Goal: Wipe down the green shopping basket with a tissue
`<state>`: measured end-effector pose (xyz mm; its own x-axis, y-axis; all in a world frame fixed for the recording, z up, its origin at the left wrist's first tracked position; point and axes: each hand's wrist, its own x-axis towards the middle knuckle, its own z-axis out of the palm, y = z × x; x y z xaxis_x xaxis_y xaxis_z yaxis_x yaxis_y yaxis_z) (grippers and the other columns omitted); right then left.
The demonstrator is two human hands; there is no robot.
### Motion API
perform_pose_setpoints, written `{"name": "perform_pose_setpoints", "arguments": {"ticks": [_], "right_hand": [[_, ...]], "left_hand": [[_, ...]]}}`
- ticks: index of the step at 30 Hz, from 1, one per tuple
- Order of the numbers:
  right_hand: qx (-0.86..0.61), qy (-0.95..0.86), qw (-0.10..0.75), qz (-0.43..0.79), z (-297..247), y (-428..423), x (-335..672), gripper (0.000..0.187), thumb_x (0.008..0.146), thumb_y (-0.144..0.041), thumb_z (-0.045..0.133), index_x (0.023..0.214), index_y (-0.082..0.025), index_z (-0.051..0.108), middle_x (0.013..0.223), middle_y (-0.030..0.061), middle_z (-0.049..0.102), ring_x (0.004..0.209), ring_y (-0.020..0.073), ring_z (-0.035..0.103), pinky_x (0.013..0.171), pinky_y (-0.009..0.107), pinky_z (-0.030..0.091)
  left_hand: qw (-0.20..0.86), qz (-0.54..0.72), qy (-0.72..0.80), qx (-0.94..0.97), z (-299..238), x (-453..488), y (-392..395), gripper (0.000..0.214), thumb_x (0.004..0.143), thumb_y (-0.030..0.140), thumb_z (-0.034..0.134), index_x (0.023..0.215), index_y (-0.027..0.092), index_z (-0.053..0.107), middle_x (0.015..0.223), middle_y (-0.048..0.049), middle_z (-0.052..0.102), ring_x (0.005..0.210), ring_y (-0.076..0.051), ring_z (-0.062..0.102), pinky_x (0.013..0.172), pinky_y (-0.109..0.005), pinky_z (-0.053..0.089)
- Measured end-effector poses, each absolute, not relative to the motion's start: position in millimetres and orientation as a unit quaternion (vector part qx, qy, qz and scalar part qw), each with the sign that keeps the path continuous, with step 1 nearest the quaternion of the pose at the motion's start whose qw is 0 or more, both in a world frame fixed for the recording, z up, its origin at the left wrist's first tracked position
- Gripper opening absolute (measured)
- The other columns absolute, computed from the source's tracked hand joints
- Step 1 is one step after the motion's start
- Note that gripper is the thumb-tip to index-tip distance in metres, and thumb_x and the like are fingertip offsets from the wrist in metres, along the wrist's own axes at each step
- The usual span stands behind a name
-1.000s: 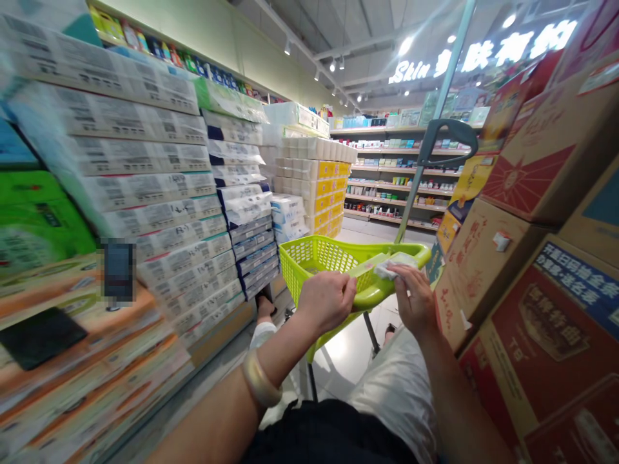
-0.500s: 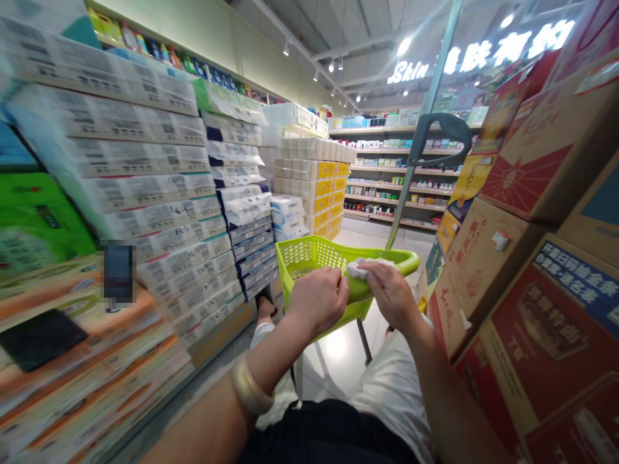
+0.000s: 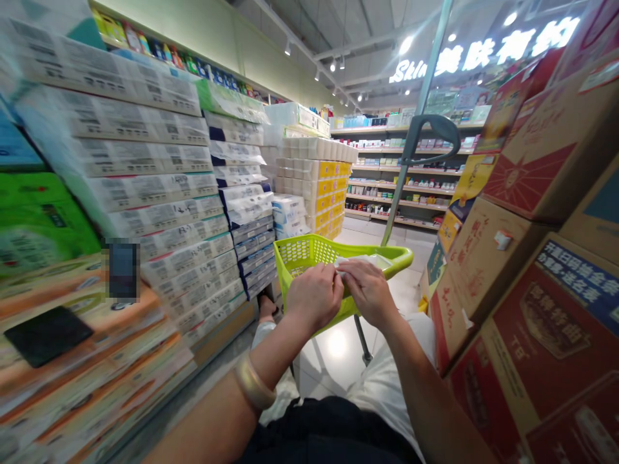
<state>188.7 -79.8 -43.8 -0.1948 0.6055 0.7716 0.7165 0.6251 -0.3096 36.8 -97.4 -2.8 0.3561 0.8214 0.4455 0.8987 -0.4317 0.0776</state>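
Note:
A lime-green shopping basket [image 3: 285, 274] with perforated walls is in front of me, between my legs, tilted and raised off the floor. My left hand [image 3: 316, 296] is closed over its near rim. Beside it, almost touching, my right hand [image 3: 372, 293] presses a white wipe or cloth [image 3: 345, 260] onto the same rim, fingers bent over it. Most of the wipe is hidden under the fingers. A long metal pole [image 3: 394, 209] with a dark grey loop handle [image 3: 432, 160] rises beyond the basket's right side.
Stacked paper packs [image 3: 164, 154] form a wall on the left. Cardboard cartons [image 3: 512, 258] are piled close on the right. A black flat item [image 3: 48, 335] and a blurred-out phone-like object [image 3: 122, 270] lie on orange packs. Shelves [image 3: 401, 174] stand at the back.
My right hand has slid left along the rim with the wipe, up to my left hand. The basket and pole have shifted slightly left. My left hand stays on the rim.

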Motion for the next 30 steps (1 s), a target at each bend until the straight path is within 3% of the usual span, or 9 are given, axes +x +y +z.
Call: {"name": "perform_pose_setpoints", "arguments": {"ticks": [8, 15, 24, 30], "right_hand": [[-0.523, -0.684, 0.501, -0.088, -47.0, -64.2, 241.9, 0.032, 0.095, -0.033, 0.040, 0.107, -0.023, 0.068, 0.111, 0.0063, 0.069, 0.107, 0.0228, 0.060, 0.097, 0.043, 0.044], [-0.464, -0.755, 0.453, -0.099, -43.8, -91.1, 207.8, 0.028, 0.094, -0.030, 0.045, 0.109, -0.029, 0.067, 0.116, 0.0020, 0.067, 0.113, 0.0211, 0.057, 0.102, 0.041, 0.039], [-0.570, -0.680, 0.458, -0.057, -39.1, -69.1, 270.3, 0.034, 0.094, -0.036, 0.039, 0.102, -0.024, 0.070, 0.108, 0.0057, 0.070, 0.102, 0.0239, 0.062, 0.091, 0.043, 0.047], [-0.494, -0.715, 0.481, -0.118, -50.9, -95.3, 217.9, 0.029, 0.094, -0.032, 0.043, 0.111, -0.027, 0.066, 0.116, 0.0041, 0.066, 0.114, 0.0227, 0.055, 0.103, 0.044, 0.038]], "left_hand": [[0.094, -0.206, -0.516, -0.826, -2.9, 42.7, -102.3, 0.033, 0.094, 0.034, 0.031, 0.093, 0.018, 0.061, 0.092, -0.0080, 0.062, 0.086, -0.022, 0.059, 0.071, -0.032, 0.044], [0.090, -0.230, -0.492, -0.835, -6.4, 49.3, -111.7, 0.031, 0.093, 0.032, 0.034, 0.088, 0.019, 0.061, 0.088, -0.0072, 0.061, 0.084, -0.021, 0.058, 0.071, -0.032, 0.044], [0.092, -0.246, -0.481, -0.836, -8.1, 46.9, -118.5, 0.033, 0.094, 0.034, 0.033, 0.082, 0.019, 0.060, 0.086, -0.0068, 0.061, 0.081, -0.021, 0.058, 0.069, -0.032, 0.043], [0.017, -0.306, -0.467, -0.829, -7.3, 40.6, -110.4, 0.027, 0.092, 0.028, 0.034, 0.086, 0.018, 0.058, 0.088, -0.0064, 0.062, 0.083, -0.019, 0.058, 0.076, -0.032, 0.046]]}}
